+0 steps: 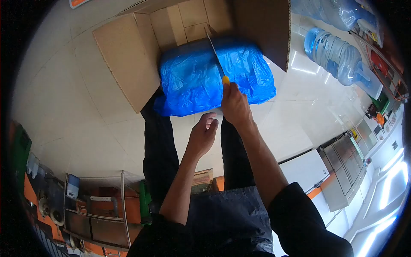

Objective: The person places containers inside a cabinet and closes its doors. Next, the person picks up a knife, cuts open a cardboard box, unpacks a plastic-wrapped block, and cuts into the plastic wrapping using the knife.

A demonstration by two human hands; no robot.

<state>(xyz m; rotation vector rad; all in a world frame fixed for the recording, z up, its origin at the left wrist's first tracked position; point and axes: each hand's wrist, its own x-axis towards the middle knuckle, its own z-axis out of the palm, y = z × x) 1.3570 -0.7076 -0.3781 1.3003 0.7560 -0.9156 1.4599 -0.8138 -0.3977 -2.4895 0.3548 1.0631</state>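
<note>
My right hand is wrapped round the yellow handle of a long-bladed knife. The blade points away from me and lies across the top of a bundle in crinkled blue plastic; whether it cuts into the plastic I cannot tell. What the plastic covers is hidden. Just in front of the bundle's near edge, my left hand is loosely curled, thumb and fingers apart, with nothing visible in it. An opened cardboard box stands around the far part of the bundle, its flaps spread to both sides.
Large clear-blue water bottles lie on the tiled floor at the right. A white chest-like appliance stands at the lower right. Metal racking is at the lower left. My legs are close to the bundle's near side.
</note>
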